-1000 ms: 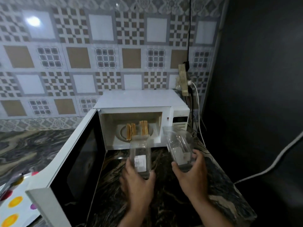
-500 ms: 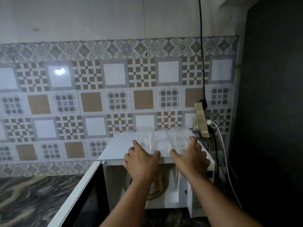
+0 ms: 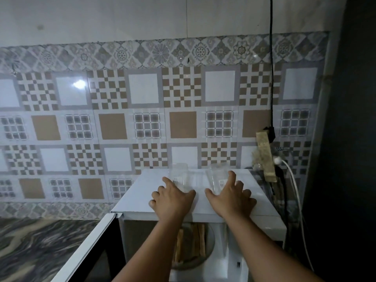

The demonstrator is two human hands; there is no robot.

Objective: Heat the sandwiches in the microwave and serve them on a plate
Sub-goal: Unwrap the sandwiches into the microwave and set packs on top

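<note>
The marbled table (image 3: pixel 30 245) lies dim and blurred at lower left. The open microwave door (image 3: pixel 89 247) swings toward the camera, its lower part cut off by the frame edge. On the white microwave (image 3: pixel 140 192) top stand two clear plastic containers, hard to make out against the tiles. The left hand (image 3: pixel 173 200) has its grip spread open, fingertips just touching the left container (image 3: pixel 180 177). The sandwiches (image 3: pixel 191 241) stand on the turntable inside the cavity, partly hidden behind the forearms. The right hand (image 3: pixel 232 197) is likewise splayed, fingers at the base of the right container (image 3: pixel 218 176). A power strip (image 3: pixel 265 155) hangs at right.
</note>
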